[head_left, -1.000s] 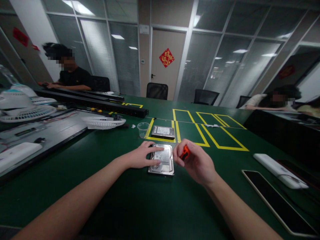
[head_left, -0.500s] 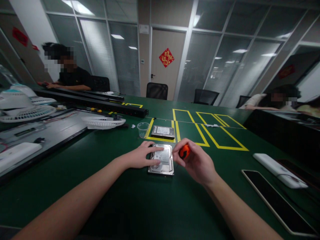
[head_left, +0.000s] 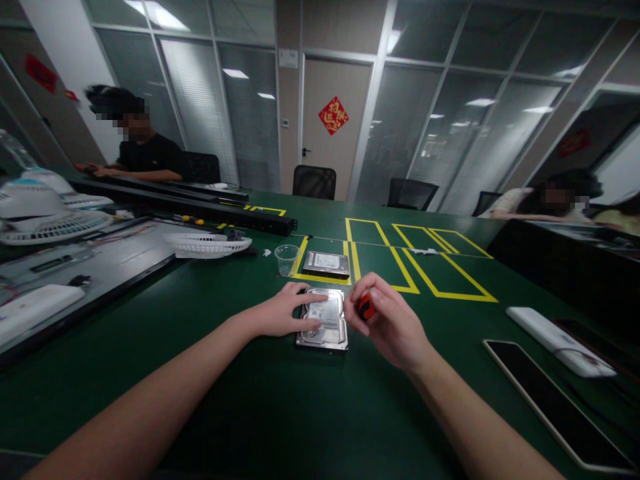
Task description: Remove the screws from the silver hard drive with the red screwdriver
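Well, the splayed left hand overlaps a hard drive, the right hand clenching a half-hidden red handle

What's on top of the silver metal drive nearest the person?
The left hand rests on the left side of the silver drive, fingers reaching over its pale label. What the fingers cover is hidden.

The person's bare left forearm reaches in over the near edge of the worktop, slanting rightward to a nearly straight wrist. The left hand lies palm down, fingers spread, the thumb towards that near edge and apart from the forefinger. The bare right forearm slants leftward, and the right hand is curled, its fingers bent inward in a grip.
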Action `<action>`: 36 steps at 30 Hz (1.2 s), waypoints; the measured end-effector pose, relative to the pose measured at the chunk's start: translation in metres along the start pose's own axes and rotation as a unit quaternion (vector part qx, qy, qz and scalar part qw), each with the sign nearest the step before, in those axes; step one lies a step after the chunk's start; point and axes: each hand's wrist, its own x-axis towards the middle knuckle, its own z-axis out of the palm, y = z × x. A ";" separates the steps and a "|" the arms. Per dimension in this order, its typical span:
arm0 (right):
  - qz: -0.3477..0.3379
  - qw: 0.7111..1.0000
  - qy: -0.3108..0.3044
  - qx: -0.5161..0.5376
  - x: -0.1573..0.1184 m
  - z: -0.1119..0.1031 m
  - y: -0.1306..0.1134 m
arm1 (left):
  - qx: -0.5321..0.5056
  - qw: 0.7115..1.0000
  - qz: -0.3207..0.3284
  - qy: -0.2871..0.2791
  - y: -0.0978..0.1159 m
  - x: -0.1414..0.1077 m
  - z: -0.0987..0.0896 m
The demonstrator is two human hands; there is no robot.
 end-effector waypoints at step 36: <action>-0.010 1.000 -0.001 0.005 0.000 -0.003 0.001 | 0.000 1.000 -0.001 0.001 -0.001 0.001 0.002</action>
